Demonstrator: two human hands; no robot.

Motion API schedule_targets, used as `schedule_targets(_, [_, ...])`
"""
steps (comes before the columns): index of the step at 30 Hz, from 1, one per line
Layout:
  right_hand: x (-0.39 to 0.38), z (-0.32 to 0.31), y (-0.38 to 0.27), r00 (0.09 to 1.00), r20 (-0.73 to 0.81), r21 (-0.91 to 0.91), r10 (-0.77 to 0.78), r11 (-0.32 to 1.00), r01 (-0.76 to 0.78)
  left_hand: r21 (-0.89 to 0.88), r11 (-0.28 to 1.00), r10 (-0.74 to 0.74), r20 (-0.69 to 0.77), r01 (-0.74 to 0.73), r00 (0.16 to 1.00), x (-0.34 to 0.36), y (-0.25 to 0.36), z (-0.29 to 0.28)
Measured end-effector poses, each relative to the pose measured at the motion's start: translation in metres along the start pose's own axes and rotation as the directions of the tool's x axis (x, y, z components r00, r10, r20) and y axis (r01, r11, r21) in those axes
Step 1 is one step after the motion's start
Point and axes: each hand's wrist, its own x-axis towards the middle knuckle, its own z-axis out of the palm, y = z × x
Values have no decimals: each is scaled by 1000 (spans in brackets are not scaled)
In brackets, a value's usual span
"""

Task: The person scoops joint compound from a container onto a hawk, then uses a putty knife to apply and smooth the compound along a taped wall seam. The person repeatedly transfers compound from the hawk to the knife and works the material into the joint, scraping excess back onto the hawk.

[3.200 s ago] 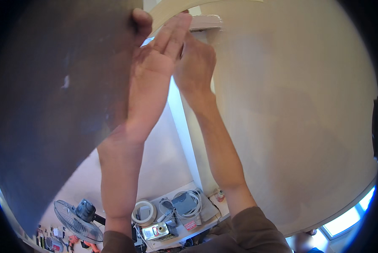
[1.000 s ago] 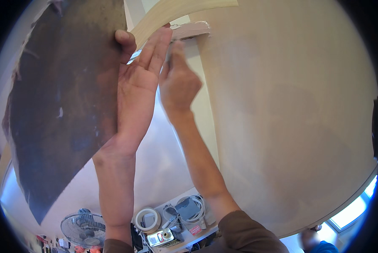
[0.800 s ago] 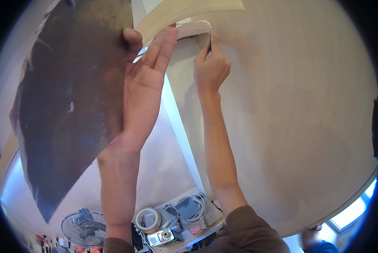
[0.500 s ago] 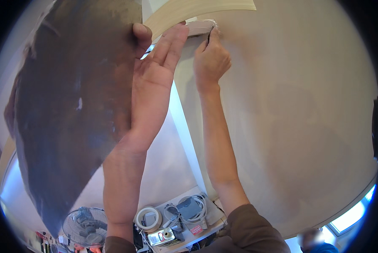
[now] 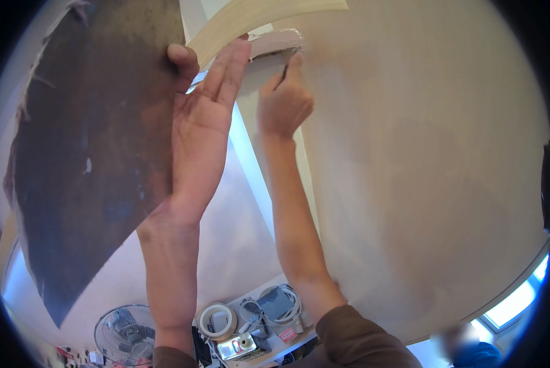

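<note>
My left hand [image 5: 204,122] is raised with its palm showing and its fingers stretched upward. The thumb hooks over the edge of a large dark brown sheet [image 5: 97,135], ragged along its far left side, keeping it at the crook of the hand. The fingertips reach a curved cream strip [image 5: 269,15]. Beside them lies a pale piece [image 5: 275,42] with a rough, white, crumbly edge. Just below its right end, my right hand [image 5: 287,101] is closed, index finger pointing up. A thin dark sliver shows between thumb and index finger; its kind is unclear.
A large smooth beige curved surface [image 5: 422,184] fills the right side. Below is a shelf [image 5: 287,349] with a tape roll [image 5: 216,321], a camera [image 5: 237,347] and coiled cable [image 5: 287,302]. A fan [image 5: 125,334] stands lower left; a person [image 5: 468,346] appears lower right.
The hands, dark sheet and cream strip have shifted left in view. My right hand has come down slightly, away from the rough white edge. My left hand keeps the same pose.
</note>
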Motion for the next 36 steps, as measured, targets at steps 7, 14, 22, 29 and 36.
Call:
schedule_targets(7, [34, -2, 18, 997, 70, -126, -26, 991, 35, -148, 989, -8, 61, 17, 998, -1, -5, -4])
schedule_targets(14, [22, -8, -13, 960, 281, -166, -13, 984, 62, -127, 992, -7, 21, 9, 1000, -2, -1, 1])
schedule_targets(22, [1, -19, -48, 922, 387, -92, -30, 993, 71, -90, 996, -7, 1, 7, 1000, -3, 0, 2])
schedule_targets(29, [-28, -25, -60, 812, 577, 66, -89, 996, 62, 29, 1000, -6, 37, 5, 999, -4, -3, 5])
schedule_targets(36, [-36, -69, -52, 913, 395, 334, -100, 942, -42, -99, 994, -49, -36, 45, 998, 3, -11, 0])
